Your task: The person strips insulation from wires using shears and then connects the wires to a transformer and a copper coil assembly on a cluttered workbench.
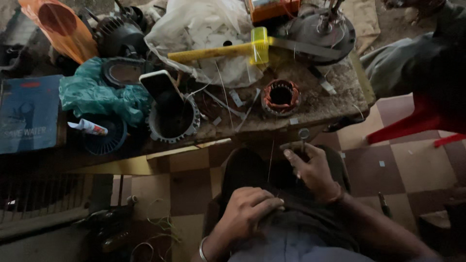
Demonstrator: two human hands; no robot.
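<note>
Nearest the camera, the left hand (250, 206) is resting curled on the person's dark lap, seemingly pinching a thin pale wire (270, 162). Just beyond, the right hand (313, 170) is closing around a small metal scissors-like tool (302, 138). Farther off, on the gritty workbench (330, 99), a copper-wound round motor stator (280, 97) is sitting, with a yellow plastic mallet (228, 50) lying behind it.

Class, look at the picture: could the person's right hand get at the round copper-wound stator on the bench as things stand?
Probably yes. The right hand sits just below the bench edge, and the stator lies uncovered near that edge, with only thin wire and small scraps between them.
</note>
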